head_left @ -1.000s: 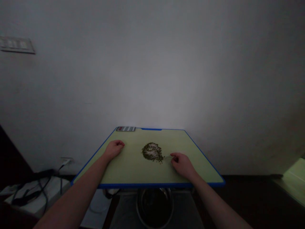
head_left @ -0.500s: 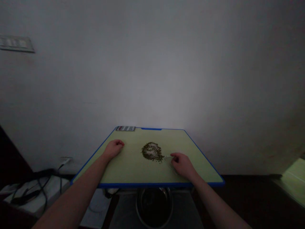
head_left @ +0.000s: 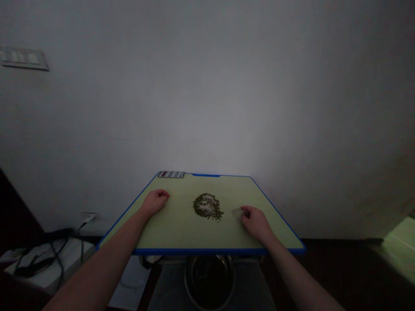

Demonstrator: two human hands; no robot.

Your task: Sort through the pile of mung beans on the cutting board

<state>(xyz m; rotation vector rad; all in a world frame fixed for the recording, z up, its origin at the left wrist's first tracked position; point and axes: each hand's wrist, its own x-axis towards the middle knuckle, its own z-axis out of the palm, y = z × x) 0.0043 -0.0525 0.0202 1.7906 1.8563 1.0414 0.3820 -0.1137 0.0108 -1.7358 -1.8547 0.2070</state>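
You have bare surface on both sides of the mound of small grains (head_left: 206, 205) in the middle of the bench (head_left: 181, 235), with a gap to the left hand (head_left: 156, 201) and a narrower one to the right hand (head_left: 255, 221), where the thin see-through piece (head_left: 237, 211) juts in. Your open strips run along the front edge and behind the mound, but the phone (head_left: 171, 174) blocks the far left corner, the wall (head_left: 207, 95) rises behind, and below the front edge sits the metal bowl (head_left: 187, 285).
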